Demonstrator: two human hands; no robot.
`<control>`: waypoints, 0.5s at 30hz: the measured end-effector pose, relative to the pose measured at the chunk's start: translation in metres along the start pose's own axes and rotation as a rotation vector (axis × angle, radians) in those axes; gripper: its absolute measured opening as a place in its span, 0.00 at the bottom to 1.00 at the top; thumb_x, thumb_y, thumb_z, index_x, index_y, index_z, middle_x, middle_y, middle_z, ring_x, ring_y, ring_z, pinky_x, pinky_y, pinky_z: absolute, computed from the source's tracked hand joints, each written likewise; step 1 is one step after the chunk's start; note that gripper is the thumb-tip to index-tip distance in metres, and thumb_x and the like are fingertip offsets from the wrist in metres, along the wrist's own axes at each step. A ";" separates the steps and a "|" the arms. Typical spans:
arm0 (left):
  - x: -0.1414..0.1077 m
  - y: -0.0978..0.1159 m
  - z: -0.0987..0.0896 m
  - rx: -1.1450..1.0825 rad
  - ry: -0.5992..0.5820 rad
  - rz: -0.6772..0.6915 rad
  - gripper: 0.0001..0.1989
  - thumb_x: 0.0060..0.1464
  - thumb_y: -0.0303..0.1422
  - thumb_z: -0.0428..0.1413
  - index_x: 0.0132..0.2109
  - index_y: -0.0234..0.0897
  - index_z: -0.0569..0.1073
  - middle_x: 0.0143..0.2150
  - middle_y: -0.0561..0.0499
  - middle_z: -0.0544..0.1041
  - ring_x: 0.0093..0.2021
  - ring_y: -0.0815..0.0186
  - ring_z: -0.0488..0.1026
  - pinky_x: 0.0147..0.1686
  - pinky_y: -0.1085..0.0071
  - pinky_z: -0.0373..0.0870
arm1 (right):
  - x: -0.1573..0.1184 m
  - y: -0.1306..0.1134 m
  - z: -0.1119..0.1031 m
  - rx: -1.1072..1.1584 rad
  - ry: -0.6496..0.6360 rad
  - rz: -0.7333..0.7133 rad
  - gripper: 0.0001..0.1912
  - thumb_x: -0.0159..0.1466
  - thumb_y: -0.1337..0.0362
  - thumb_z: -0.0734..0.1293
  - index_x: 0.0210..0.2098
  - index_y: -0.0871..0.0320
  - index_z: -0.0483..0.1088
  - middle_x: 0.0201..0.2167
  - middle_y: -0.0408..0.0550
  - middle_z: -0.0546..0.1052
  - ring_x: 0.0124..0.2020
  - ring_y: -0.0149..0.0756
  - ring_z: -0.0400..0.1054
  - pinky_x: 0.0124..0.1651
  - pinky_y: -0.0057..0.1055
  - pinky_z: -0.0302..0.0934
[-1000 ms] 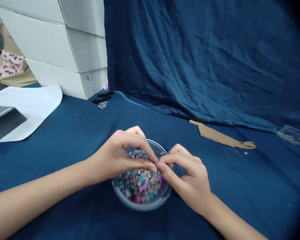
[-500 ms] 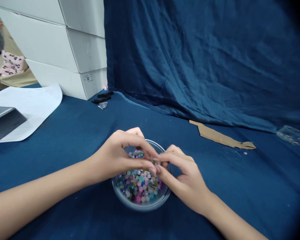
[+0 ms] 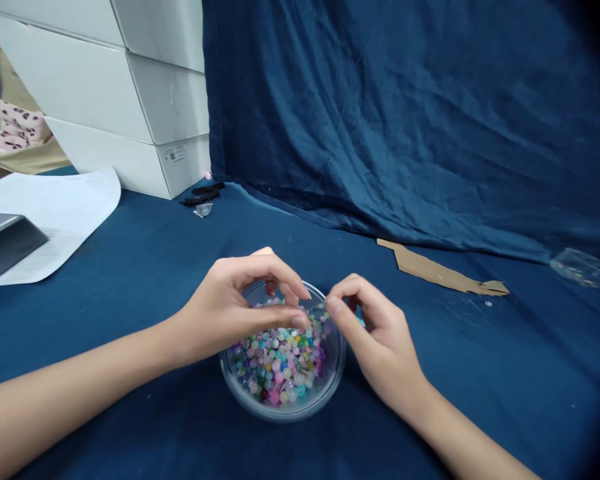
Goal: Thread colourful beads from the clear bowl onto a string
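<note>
Multicoloured round beads [image 3: 280, 373] fill the lower part of a clear round plastic bowl [image 3: 283, 415], which stands on the blue cloth. Over the bowl's left side, my left hand [image 3: 250, 293] has its thumb and index finger apart, with a small gap between the tips. My right hand [image 3: 375, 333], at the bowl's right rim, pinches thumb and index finger together. A thin clear thread [image 3: 316, 307] seems to run from these fingertips toward my left hand; it is faint. Blue shows behind the right fingers, mostly hidden.
White boxes [image 3: 105, 93] are stacked at the back left. A white sheet [image 3: 87, 200] lies under a dark grey object [image 3: 10, 247]. Torn cardboard [image 3: 435, 270] and a clear plastic container [image 3: 583, 268] lie at the right, before a blue curtain [image 3: 380, 120]. Black strips [image 3: 205, 193] lie near the boxes.
My fingertips were together over the bowl around small beads. Now the hands have parted, my right hand moving right, and my left thumb and index finger have spread.
</note>
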State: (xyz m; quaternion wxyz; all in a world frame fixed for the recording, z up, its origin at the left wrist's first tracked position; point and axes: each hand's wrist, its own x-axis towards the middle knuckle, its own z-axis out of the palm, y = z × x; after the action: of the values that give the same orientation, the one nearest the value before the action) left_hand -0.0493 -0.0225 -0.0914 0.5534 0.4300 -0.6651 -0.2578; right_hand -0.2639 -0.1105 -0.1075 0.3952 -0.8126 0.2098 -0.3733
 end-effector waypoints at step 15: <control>0.005 0.006 0.000 0.114 -0.066 0.021 0.07 0.53 0.32 0.71 0.35 0.37 0.81 0.32 0.51 0.80 0.36 0.65 0.73 0.37 0.69 0.70 | -0.005 -0.003 0.000 -0.006 -0.075 -0.072 0.04 0.70 0.65 0.69 0.37 0.52 0.75 0.26 0.38 0.75 0.29 0.34 0.67 0.43 0.38 0.54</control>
State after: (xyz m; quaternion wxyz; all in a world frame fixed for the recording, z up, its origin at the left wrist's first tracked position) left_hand -0.0509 -0.0236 -0.0843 0.5084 0.4452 -0.7011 -0.2277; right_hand -0.2672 -0.1053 -0.1074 0.3867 -0.8344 0.1665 -0.3558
